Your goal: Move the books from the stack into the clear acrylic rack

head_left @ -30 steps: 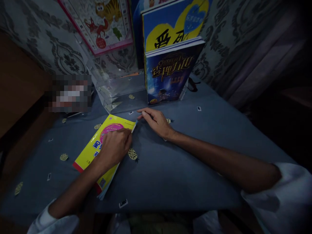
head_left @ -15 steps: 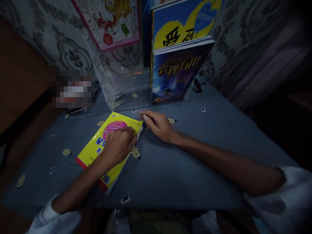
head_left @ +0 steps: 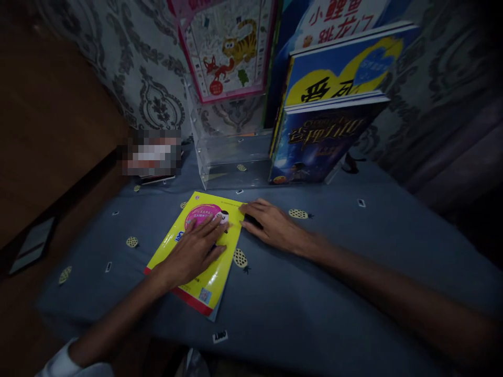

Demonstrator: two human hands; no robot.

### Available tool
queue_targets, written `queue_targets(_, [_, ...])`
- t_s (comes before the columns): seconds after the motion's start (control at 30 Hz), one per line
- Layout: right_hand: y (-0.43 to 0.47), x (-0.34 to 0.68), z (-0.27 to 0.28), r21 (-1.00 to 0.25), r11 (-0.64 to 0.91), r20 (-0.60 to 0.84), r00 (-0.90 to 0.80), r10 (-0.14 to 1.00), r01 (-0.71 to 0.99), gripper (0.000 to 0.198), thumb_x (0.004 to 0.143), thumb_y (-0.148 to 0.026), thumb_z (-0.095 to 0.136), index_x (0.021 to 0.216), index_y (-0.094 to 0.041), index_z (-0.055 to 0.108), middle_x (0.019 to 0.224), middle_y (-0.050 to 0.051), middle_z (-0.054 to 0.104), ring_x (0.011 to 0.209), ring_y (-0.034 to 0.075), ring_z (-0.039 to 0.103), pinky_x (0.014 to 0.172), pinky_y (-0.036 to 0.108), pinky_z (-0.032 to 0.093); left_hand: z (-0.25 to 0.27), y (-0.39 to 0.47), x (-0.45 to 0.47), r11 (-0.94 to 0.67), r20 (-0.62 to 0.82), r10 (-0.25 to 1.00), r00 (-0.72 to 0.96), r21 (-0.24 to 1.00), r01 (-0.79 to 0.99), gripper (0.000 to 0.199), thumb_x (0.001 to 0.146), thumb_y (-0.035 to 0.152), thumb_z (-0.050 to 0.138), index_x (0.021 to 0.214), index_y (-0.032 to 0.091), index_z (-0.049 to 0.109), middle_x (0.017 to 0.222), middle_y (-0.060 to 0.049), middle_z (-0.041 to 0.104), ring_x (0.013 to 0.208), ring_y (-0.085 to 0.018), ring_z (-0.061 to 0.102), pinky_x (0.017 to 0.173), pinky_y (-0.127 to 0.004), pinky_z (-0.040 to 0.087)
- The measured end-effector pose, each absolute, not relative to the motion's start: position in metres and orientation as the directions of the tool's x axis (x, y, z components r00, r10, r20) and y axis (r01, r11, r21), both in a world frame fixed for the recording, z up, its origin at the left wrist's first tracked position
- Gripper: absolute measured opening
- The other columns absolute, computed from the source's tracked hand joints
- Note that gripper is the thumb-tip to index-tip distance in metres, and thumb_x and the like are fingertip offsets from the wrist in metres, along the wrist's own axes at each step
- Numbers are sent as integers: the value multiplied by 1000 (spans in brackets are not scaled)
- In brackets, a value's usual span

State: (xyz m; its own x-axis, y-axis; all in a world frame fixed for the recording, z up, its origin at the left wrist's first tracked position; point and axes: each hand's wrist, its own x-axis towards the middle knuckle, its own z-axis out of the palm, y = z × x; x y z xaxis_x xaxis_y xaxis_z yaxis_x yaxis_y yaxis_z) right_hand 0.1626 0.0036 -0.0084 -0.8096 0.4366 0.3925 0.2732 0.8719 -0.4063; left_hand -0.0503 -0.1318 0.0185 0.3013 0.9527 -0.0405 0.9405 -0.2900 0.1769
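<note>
A yellow paperback book (head_left: 222, 264) with a red bottom strip and a pink oval lies on the blue tablecloth, slightly turned. My left hand (head_left: 192, 250) rests flat on its cover, fingers spread, hiding much of the printing. At the book's upper right corner is my right hand (head_left: 271, 222). Its fingertips meet the book's edge, and a gap shows between thumb and fingers. Beyond both hands stands a clear acrylic book rack (head_left: 231, 175). Its right side holds a dark blue book (head_left: 322, 146) in front of a blue and yellow book (head_left: 310, 78).
A pink-bordered picture book (head_left: 231, 52) stands on the rack's upper left, with another blue book (head_left: 341, 21) behind on the right. A blurred-out item (head_left: 151, 157) lies at the back left. Patterned cloth (head_left: 161, 104) hangs behind the blue tablecloth (head_left: 314, 303).
My left hand has gone from curled fingers to lying flat on the yellow book. My right hand has come against the book's right edge. The view has shifted, so everything sits further right.
</note>
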Motion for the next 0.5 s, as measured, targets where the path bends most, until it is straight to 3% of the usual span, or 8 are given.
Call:
queue_targets(0.33, [48, 145, -25, -295, 893, 383, -814, 437, 341, 22, 96, -20, 49, 110, -19, 66, 112, 15, 72, 113, 31, 63, 104, 52, 46, 5, -79, -41, -250, -41, 963, 268, 245, 937, 55, 105, 41, 40, 156, 20, 34, 165, -14, 27, 155, -27, 19, 122, -60, 19])
queue_targets(0.5, [51, 146, -34, -339, 876, 386, -798, 463, 344, 32, 97, -24, 46, 122, -16, 65, 135, 18, 65, 130, 32, 55, 111, 53, 42, 4, -78, -41, -265, 13, 963, 270, 233, 936, 51, 104, 38, 41, 152, 20, 41, 163, -13, 33, 154, -25, 25, 123, -56, 18])
